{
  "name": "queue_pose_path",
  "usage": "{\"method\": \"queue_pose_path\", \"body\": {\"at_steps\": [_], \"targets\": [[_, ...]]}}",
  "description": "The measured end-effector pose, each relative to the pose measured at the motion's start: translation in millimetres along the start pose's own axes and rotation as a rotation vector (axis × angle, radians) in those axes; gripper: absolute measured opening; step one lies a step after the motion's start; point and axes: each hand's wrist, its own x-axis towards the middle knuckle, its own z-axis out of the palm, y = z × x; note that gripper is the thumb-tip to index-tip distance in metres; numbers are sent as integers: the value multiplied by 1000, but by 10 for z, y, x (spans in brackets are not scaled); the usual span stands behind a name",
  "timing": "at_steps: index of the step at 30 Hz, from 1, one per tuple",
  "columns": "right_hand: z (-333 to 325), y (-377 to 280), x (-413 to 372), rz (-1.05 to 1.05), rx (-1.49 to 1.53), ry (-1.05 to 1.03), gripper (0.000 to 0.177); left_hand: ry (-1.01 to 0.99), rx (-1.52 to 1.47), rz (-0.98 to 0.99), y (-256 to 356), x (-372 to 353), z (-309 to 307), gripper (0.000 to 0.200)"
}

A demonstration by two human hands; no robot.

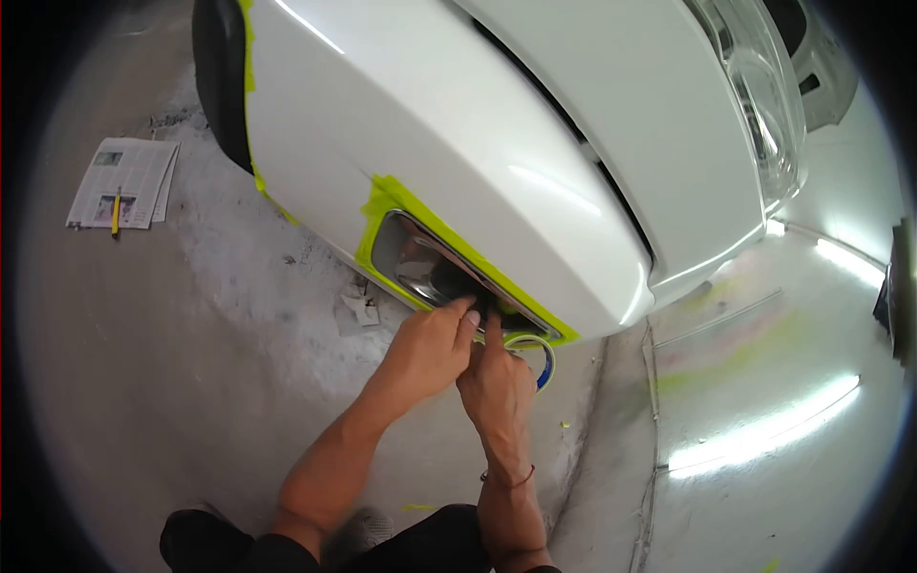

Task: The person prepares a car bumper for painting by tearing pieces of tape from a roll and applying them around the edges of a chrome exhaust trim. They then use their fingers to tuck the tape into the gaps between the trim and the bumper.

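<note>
A fog lamp (416, 265) in the white bumper (458, 153) is framed by yellow-green masking tape (478, 260). At the lamp recess's lower edge, my left hand (427, 351) has its index finger and thumb close together; what lies between them is hidden. Beside it, my right hand (497, 387) points its index finger into the recess, its other fingers curled by a tape roll (546, 366) with a blue inner ring. The hand partly hides the roll, which looks held. Both hands' fingertips are almost touching.
Newspaper (129, 177) with a yellow cutter (117, 215) on it lies on the floor at the left. A dark trim piece (222, 81) edged with tape is at the upper left, a headlight (759, 105) at the upper right. Paper scraps (360, 307) lie below the bumper.
</note>
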Motion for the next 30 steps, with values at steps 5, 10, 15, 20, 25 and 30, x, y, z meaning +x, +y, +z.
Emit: {"method": "queue_pose_path", "body": {"at_steps": [5,10,15,20,25,30], "targets": [[19,-34,86,36,104,39,49,-221,136,-59,103,234,-146,29],[-14,-57,144,73,158,23,38,-369,105,-196,263,421,-201,28],[-86,-84,175,101,228,-14,32,-403,125,-207,298,498,-219,28],[-107,-89,203,121,259,-12,25,-545,343,-301,511,601,-251,30],[-111,-58,218,79,317,-13,21,-500,239,-223,315,610,-197,32],[-62,-1,209,46,325,-8,17,-495,155,-449,350,628,-129,24]]}}
